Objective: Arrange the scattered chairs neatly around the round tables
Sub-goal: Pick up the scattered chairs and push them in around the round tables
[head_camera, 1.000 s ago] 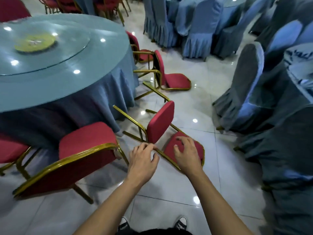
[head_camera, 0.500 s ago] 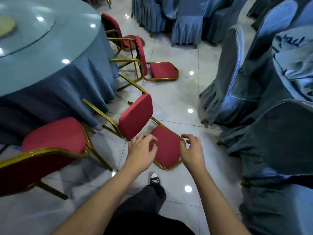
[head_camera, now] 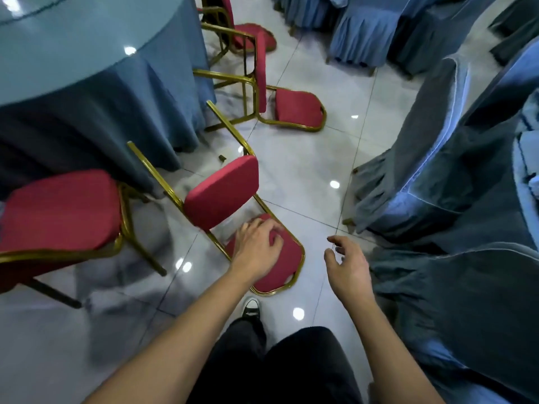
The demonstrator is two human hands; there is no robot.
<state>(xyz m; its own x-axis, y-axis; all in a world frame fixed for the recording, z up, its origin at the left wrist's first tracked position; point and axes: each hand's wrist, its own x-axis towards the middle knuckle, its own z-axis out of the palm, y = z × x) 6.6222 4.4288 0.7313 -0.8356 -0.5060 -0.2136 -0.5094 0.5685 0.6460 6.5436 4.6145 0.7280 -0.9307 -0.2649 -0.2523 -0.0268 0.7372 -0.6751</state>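
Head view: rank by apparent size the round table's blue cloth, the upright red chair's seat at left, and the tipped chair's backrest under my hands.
1. Blue cloth, largest by far.
2. Upright chair's seat.
3. Tipped chair's backrest, partly hidden by the left hand; nearness makes true size unsure.

A red-cushioned chair (head_camera: 221, 193) with a gold frame lies tipped on the tiled floor beside the round counter (head_camera: 87, 62). A second one (head_camera: 291, 107) lies overturned further along. A third (head_camera: 61, 211) stands upright against the blue cloth.
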